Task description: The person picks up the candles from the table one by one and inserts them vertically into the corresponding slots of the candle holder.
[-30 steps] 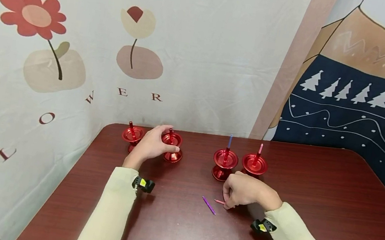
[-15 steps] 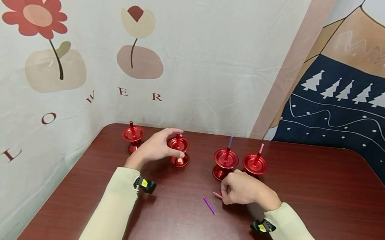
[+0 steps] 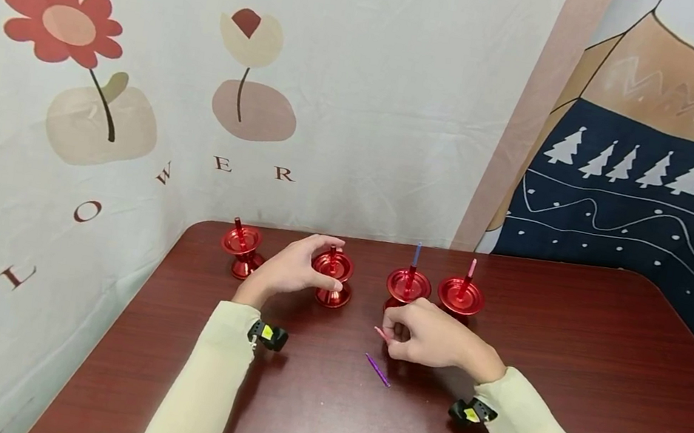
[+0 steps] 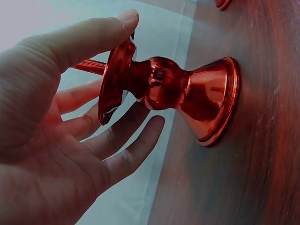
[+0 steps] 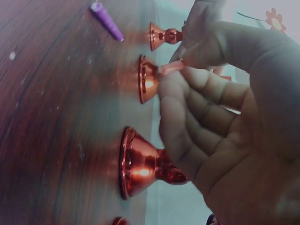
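My left hand (image 3: 288, 271) grips a shiny red metal candle holder (image 3: 333, 294) by its dish, thumb on the near rim and fingers behind. Its narrow socket tube sticks up with no candle in it. In the left wrist view the holder's flared base (image 4: 211, 101) stands at the tabletop. With thumb and fingertips, my right hand (image 3: 446, 340) pinches a small pink candle (image 5: 172, 67), mostly hidden by the hand in the head view. That hand is just in front of a holder (image 3: 409, 284) bearing a blue candle (image 3: 417, 255). A purple candle (image 3: 377, 370) lies on the table nearby.
At the far left stands another red holder (image 3: 242, 240) with a bare tube. To the right, a holder (image 3: 460, 297) carries an upright pink candle (image 3: 472, 267). The dark wooden table (image 3: 604, 345) meets a printed cloth backdrop (image 3: 391, 103) at its back edge.
My left hand has slid the candle holder rightward and slightly nearer. My right hand has picked the pink candle off the table and moved a little left and away from me.
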A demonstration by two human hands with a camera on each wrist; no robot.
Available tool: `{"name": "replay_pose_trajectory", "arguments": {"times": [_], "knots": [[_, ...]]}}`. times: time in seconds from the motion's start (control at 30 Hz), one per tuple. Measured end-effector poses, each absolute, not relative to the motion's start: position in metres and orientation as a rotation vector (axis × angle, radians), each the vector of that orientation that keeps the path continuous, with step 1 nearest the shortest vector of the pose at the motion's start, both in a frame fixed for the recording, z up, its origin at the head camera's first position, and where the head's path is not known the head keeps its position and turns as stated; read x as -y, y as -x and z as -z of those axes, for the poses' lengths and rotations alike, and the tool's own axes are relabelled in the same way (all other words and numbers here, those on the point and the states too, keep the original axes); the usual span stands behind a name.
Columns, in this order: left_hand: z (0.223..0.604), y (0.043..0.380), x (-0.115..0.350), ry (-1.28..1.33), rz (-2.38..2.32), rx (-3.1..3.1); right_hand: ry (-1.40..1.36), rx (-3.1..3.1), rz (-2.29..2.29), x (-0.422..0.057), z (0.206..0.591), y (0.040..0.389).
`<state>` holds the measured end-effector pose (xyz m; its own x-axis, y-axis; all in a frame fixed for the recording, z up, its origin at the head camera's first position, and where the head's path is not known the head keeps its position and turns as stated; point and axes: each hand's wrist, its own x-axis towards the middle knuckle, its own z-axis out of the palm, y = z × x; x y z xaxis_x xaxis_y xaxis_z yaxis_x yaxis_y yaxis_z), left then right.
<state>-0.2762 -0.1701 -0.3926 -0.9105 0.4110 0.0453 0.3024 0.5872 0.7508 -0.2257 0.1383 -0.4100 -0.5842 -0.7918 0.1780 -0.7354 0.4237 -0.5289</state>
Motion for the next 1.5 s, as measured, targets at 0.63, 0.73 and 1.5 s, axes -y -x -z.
{"name": "replay_pose_trajectory", "arguments": {"times": [0.63,0.73,1.5], "knots": [[0.394,0.275,0.156,-0.719,-1.244,-2.638,1.317,-2.751,1.433,-0.128,0.397,0.224],[0.395,0.275,0.152,-0.732,-1.244,-2.626,1.302,-2.778,1.526,-0.127,0.397,0.224],[0.396,0.273,0.143,-0.752,-1.232,-2.612,1.087,-2.883,1.84,-0.076,0.377,0.245]]}}
